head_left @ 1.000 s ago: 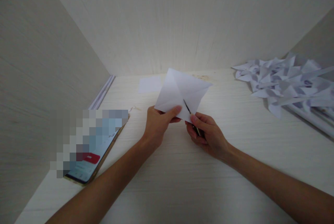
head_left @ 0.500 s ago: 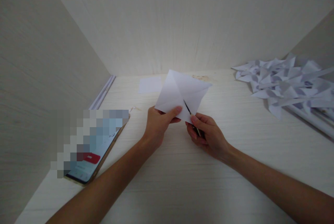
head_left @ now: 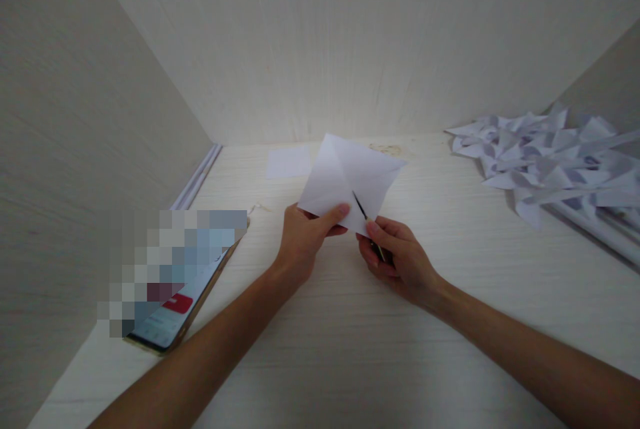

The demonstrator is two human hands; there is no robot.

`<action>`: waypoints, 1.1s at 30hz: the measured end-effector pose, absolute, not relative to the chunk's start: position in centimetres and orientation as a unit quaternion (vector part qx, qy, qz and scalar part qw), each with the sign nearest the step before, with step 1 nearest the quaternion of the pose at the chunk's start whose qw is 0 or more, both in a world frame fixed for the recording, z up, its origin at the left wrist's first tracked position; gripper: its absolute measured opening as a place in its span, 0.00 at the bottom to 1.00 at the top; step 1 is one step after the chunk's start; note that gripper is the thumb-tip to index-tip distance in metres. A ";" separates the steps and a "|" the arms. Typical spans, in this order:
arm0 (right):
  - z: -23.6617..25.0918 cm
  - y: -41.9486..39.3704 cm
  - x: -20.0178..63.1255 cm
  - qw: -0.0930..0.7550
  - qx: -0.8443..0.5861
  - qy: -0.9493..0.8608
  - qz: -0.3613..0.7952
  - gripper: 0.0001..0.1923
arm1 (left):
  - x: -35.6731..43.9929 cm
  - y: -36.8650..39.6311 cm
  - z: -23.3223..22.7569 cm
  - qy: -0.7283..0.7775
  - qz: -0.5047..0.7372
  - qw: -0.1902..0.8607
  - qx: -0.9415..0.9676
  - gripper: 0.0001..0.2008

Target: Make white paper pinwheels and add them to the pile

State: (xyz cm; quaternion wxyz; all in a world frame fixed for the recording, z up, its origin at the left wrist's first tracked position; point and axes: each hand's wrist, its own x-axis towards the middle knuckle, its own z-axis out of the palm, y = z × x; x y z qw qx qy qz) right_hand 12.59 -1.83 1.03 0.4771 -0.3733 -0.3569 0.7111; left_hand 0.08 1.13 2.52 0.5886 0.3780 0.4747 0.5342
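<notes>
Creased paper square (head_left: pixel 333 179): likely light, limp, easily torn; best pinched at an edge. Left hand (head_left: pixel 303 237) pinches its near edge; right hand (head_left: pixel 403 253) grips scissors (head_left: pixel 361 207).

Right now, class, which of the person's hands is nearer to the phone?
Left. The left hand is right of the phone, gripping a paper; the right hand is farther off on that same side, holding what look like scissors.

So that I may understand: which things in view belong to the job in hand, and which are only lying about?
In use:
Creased square white paper sheet, left hand
Slim dark pointed tool, probably scissors, right hand

Seemingly lying about:
Rectangular phone, lit screen
Flat white sheet
Thin white rods, left
Heap of folded white paper shapes, right
</notes>
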 end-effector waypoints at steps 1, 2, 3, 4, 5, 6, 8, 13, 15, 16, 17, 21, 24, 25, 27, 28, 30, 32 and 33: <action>1.0 -1.8 12.6 0.477 -0.374 -0.357 0.711 0.15 | 0.1 1.1 2.5 0.475 0.534 0.589 0.377 0.14; 1.0 -1.8 12.6 0.477 -0.374 -0.356 0.711 0.15 | 0.1 1.1 2.5 0.476 0.534 0.589 0.376 0.14; 1.0 -1.8 12.6 0.477 -0.375 -0.357 0.710 0.15 | 0.1 1.1 2.5 0.478 0.533 0.589 0.375 0.14; 1.0 -1.8 12.6 0.477 -0.375 -0.357 0.710 0.15 | 0.1 1.1 2.5 0.478 0.532 0.589 0.376 0.14; 1.0 -1.8 12.6 0.477 -0.375 -0.358 0.710 0.15 | 0.1 1.1 2.6 0.478 0.531 0.589 0.377 0.14; 1.0 -1.8 12.6 0.477 -0.375 -0.358 0.710 0.15 | 0.1 1.1 2.6 0.477 0.531 0.590 0.378 0.15; 1.0 -1.8 12.6 0.476 -0.376 -0.359 0.710 0.15 | 0.1 1.1 2.6 0.476 0.530 0.591 0.379 0.15; 0.9 -1.8 12.6 0.476 -0.377 -0.362 0.707 0.14 | 0.1 1.1 2.6 0.477 0.529 0.591 0.379 0.14; 0.9 -1.8 12.6 0.477 -0.377 -0.362 0.707 0.14 | 0.1 1.0 2.6 0.475 0.530 0.592 0.378 0.14; 0.9 -1.8 12.6 0.477 -0.378 -0.361 0.706 0.14 | 0.1 1.0 2.5 0.474 0.531 0.592 0.377 0.14; 1.0 -1.8 12.6 0.477 -0.378 -0.361 0.706 0.14 | 0.2 1.0 2.5 0.474 0.531 0.593 0.376 0.14; 1.1 -1.8 12.6 0.475 -0.380 -0.359 0.709 0.14 | 0.0 1.2 2.5 0.470 0.538 0.591 0.375 0.15; 1.1 -1.9 12.6 0.468 -0.384 -0.360 0.710 0.15 | -0.9 2.2 3.1 0.453 0.557 0.577 0.389 0.14; 1.1 -1.9 12.6 0.464 -0.388 -0.361 0.710 0.15 | -1.5 2.6 3.5 0.449 0.560 0.569 0.402 0.13; 1.2 -1.9 12.6 0.450 -0.399 -0.366 0.710 0.16 | -2.6 3.4 4.2 0.457 0.554 0.539 0.440 0.11; 1.2 -1.8 12.6 0.442 -0.403 -0.370 0.711 0.16 | -3.2 3.8 4.6 0.467 0.540 0.522 0.467 0.10; 1.3 -1.8 12.6 0.425 -0.403 -0.384 0.714 0.16 | -4.3 4.2 5.3 0.478 0.490 0.509 0.522 0.08; 1.4 -1.8 12.7 0.410 -0.398 -0.400 0.717 0.15 | -5.0 4.4 5.7 0.482 0.442 0.527 0.543 0.08; 1.4 -1.7 12.7 0.402 -0.395 -0.406 0.719 0.14 | -5.3 4.4 5.8 0.484 0.424 0.538 0.545 0.08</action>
